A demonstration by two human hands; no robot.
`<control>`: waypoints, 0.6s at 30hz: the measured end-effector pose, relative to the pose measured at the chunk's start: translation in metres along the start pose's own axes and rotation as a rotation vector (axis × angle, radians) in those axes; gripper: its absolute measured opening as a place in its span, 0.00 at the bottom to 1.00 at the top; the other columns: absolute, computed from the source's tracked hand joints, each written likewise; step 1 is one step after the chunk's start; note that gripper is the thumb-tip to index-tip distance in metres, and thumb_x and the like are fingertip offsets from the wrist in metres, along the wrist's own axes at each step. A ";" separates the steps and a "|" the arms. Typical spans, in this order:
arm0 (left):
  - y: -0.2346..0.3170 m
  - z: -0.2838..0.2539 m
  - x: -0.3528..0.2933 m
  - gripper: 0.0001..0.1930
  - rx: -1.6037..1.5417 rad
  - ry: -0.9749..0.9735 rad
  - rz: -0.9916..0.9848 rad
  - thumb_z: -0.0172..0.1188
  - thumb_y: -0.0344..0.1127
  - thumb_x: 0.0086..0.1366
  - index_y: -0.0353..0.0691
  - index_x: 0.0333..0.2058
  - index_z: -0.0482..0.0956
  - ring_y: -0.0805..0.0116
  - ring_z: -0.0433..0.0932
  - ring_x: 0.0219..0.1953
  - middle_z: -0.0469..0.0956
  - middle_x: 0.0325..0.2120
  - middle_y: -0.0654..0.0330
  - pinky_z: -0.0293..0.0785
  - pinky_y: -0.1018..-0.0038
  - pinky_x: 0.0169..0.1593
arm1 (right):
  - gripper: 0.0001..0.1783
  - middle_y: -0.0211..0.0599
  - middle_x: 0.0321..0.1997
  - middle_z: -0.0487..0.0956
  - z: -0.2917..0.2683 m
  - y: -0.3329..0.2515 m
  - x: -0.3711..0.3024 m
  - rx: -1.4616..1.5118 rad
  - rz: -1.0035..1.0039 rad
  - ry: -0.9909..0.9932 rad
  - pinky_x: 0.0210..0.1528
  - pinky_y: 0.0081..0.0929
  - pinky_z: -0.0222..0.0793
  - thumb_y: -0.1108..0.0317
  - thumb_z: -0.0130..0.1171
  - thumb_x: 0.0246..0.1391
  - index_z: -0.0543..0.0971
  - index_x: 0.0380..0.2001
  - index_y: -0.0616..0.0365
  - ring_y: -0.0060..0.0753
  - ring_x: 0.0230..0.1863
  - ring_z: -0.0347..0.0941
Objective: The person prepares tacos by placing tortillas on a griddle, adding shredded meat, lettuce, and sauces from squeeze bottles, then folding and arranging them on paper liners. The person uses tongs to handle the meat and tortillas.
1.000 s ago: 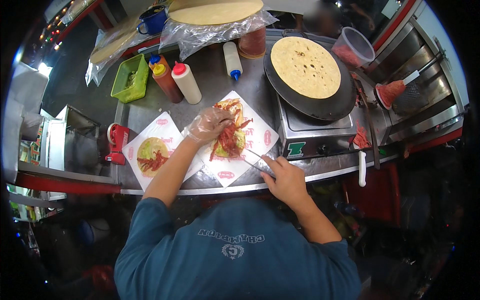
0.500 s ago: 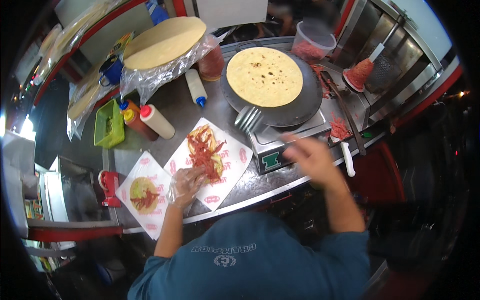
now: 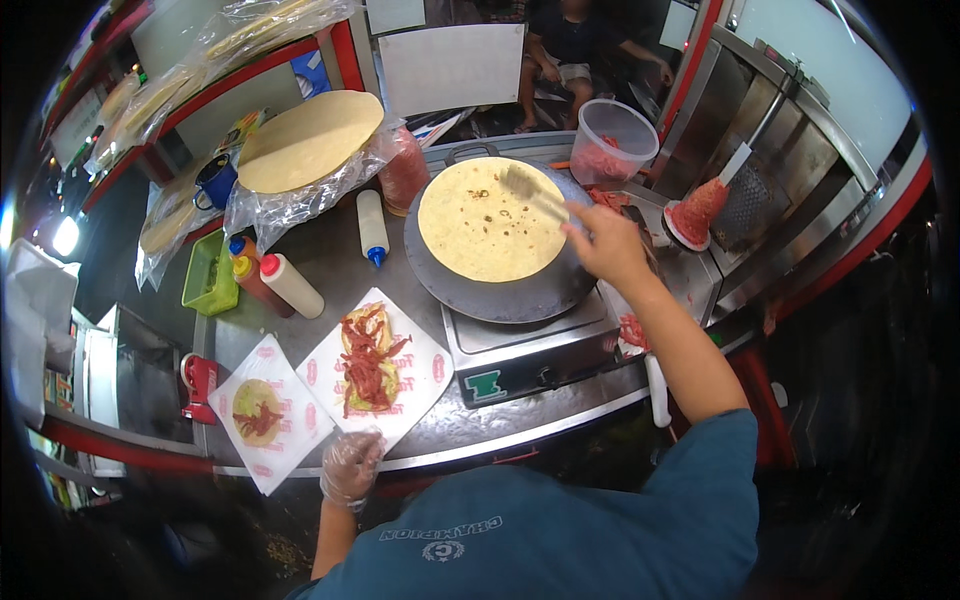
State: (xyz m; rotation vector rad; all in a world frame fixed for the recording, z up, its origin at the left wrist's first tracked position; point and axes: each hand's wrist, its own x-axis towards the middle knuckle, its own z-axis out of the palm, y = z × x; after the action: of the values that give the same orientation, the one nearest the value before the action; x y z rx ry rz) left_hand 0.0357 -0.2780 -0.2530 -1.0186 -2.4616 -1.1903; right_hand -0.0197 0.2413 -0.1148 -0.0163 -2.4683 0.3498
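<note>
My right hand (image 3: 608,238) is closed round the handle of a slotted metal spatula (image 3: 535,192), its head smeared by motion over a flatbread (image 3: 480,240). That round, brown-spotted bread lies on a dark griddle (image 3: 500,303). My left hand (image 3: 352,465), in a clear plastic glove, is at the counter's front edge by the lower corner of a white paper sheet (image 3: 420,395). Its fingers are curled; what they hold, if anything, is hidden. Strips of reddish meat (image 3: 368,365) top bread on that sheet. Beside it, a smaller round flatbread (image 3: 262,392) with some meat lies on another sheet.
Several squeeze bottles (image 3: 292,285) and a green basket (image 3: 210,275) stand left. Stacked flatbreads (image 3: 310,140) lie behind. At right are a meat cone (image 3: 697,214), a clear tub (image 3: 615,145) and a white-handled knife (image 3: 657,392). A person (image 3: 575,50) sits beyond the counter.
My left hand has drawn back from the meat to the counter's edge. My right hand has carried the spatula up and over the flatbread on the griddle. The view has shifted.
</note>
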 end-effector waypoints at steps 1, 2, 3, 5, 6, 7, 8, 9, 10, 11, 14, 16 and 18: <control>0.007 0.009 -0.010 0.09 -0.035 -0.053 -0.002 0.69 0.31 0.66 0.39 0.44 0.86 0.51 0.87 0.36 0.87 0.36 0.52 0.82 0.59 0.39 | 0.18 0.41 0.32 0.82 0.004 0.006 -0.005 -0.032 -0.017 -0.034 0.37 0.47 0.78 0.59 0.66 0.62 0.85 0.53 0.51 0.53 0.32 0.81; 0.011 0.018 -0.018 0.09 -0.065 -0.098 -0.002 0.69 0.31 0.66 0.39 0.44 0.86 0.51 0.87 0.35 0.87 0.36 0.53 0.83 0.59 0.38 | 0.18 0.41 0.32 0.82 0.011 0.009 -0.006 -0.062 -0.040 -0.062 0.37 0.47 0.78 0.59 0.66 0.62 0.85 0.53 0.51 0.53 0.32 0.81; 0.017 0.026 -0.022 0.10 -0.095 -0.144 0.000 0.70 0.31 0.65 0.39 0.44 0.86 0.50 0.87 0.35 0.88 0.36 0.53 0.83 0.60 0.38 | 0.18 0.41 0.32 0.82 0.014 0.011 -0.006 -0.093 -0.062 -0.089 0.37 0.47 0.78 0.58 0.66 0.62 0.85 0.53 0.52 0.53 0.33 0.82; 0.042 0.040 -0.020 0.10 -0.227 -0.145 0.067 0.71 0.31 0.65 0.39 0.44 0.86 0.50 0.87 0.36 0.88 0.37 0.52 0.83 0.60 0.38 | 0.18 0.42 0.34 0.83 0.016 0.008 0.011 0.012 -0.025 -0.004 0.38 0.48 0.78 0.58 0.66 0.63 0.85 0.53 0.51 0.53 0.34 0.82; 0.050 0.039 -0.014 0.10 -0.197 -0.217 0.010 0.71 0.29 0.64 0.37 0.43 0.85 0.50 0.88 0.39 0.88 0.37 0.50 0.84 0.61 0.41 | 0.18 0.44 0.36 0.84 0.021 0.006 0.025 0.066 -0.022 0.041 0.39 0.48 0.78 0.58 0.65 0.63 0.85 0.53 0.51 0.54 0.36 0.83; 0.055 0.045 -0.012 0.10 -0.197 -0.239 0.019 0.71 0.29 0.64 0.37 0.44 0.85 0.51 0.88 0.39 0.88 0.38 0.50 0.84 0.61 0.41 | 0.18 0.45 0.37 0.84 0.026 0.005 0.032 0.123 -0.020 0.066 0.41 0.48 0.77 0.58 0.65 0.64 0.85 0.53 0.51 0.54 0.37 0.83; 0.059 0.047 -0.005 0.10 -0.193 -0.275 0.039 0.71 0.29 0.64 0.37 0.44 0.85 0.51 0.88 0.39 0.88 0.38 0.50 0.84 0.61 0.41 | 0.18 0.44 0.37 0.85 0.033 0.012 0.039 -0.024 -0.111 -0.078 0.37 0.50 0.79 0.56 0.62 0.66 0.84 0.54 0.49 0.55 0.34 0.84; 0.063 0.050 0.003 0.11 -0.190 -0.311 0.060 0.71 0.28 0.64 0.37 0.44 0.85 0.51 0.88 0.39 0.88 0.38 0.51 0.84 0.61 0.41 | 0.18 0.45 0.37 0.85 0.036 0.018 0.040 -0.066 -0.093 -0.111 0.38 0.50 0.79 0.55 0.62 0.65 0.84 0.54 0.49 0.55 0.35 0.84; 0.073 0.045 0.014 0.11 -0.179 -0.334 0.094 0.70 0.28 0.65 0.37 0.45 0.86 0.52 0.88 0.40 0.88 0.39 0.52 0.84 0.61 0.41 | 0.19 0.46 0.38 0.85 0.040 0.014 0.046 -0.097 -0.076 -0.135 0.39 0.50 0.79 0.55 0.62 0.65 0.84 0.54 0.49 0.56 0.35 0.84; 0.073 0.042 0.013 0.11 -0.189 -0.307 0.101 0.70 0.29 0.65 0.38 0.46 0.86 0.52 0.88 0.40 0.88 0.39 0.52 0.84 0.61 0.41 | 0.19 0.46 0.38 0.85 0.042 0.010 0.049 -0.130 -0.058 -0.159 0.39 0.50 0.79 0.54 0.62 0.65 0.84 0.54 0.49 0.56 0.36 0.84; 0.068 0.046 0.005 0.12 -0.215 -0.258 0.111 0.70 0.29 0.65 0.40 0.47 0.87 0.52 0.88 0.40 0.88 0.39 0.53 0.84 0.61 0.42 | 0.19 0.47 0.38 0.85 0.039 0.008 0.045 -0.022 -0.048 -0.098 0.41 0.52 0.79 0.54 0.62 0.64 0.85 0.54 0.48 0.57 0.36 0.84; 0.059 0.043 0.009 0.13 -0.184 -0.279 0.121 0.71 0.28 0.64 0.40 0.47 0.87 0.53 0.88 0.40 0.88 0.39 0.53 0.84 0.62 0.42 | 0.19 0.46 0.39 0.85 0.046 0.010 0.046 -0.115 -0.079 -0.252 0.41 0.52 0.80 0.54 0.62 0.64 0.86 0.53 0.47 0.56 0.36 0.84; 0.056 0.041 0.003 0.13 -0.213 -0.317 0.137 0.71 0.28 0.64 0.40 0.47 0.86 0.54 0.88 0.41 0.88 0.39 0.54 0.84 0.62 0.43 | 0.19 0.45 0.39 0.85 0.052 0.013 0.038 -0.067 0.023 -0.133 0.41 0.52 0.80 0.53 0.62 0.64 0.86 0.53 0.46 0.56 0.37 0.84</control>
State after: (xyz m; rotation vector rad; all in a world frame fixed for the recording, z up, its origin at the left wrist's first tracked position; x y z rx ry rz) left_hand 0.0757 -0.2215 -0.2443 -1.5157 -2.4763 -1.3574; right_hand -0.0824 0.2449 -0.1352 -0.0511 -2.6121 0.2868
